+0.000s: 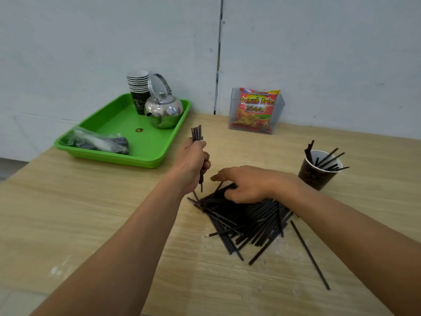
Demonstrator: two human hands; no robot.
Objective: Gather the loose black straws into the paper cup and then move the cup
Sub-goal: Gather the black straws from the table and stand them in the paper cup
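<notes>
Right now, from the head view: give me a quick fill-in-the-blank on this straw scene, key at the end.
1. The left hand grips an upright bundle of thin black ____.
2. The shiny steel kettle stands on the ____ plastic tray.
3. The dark paper cup, already holding some straws, stands to the ____ of the pile of loose black straws on the table.
Missing words: straws; green; right.
</notes>
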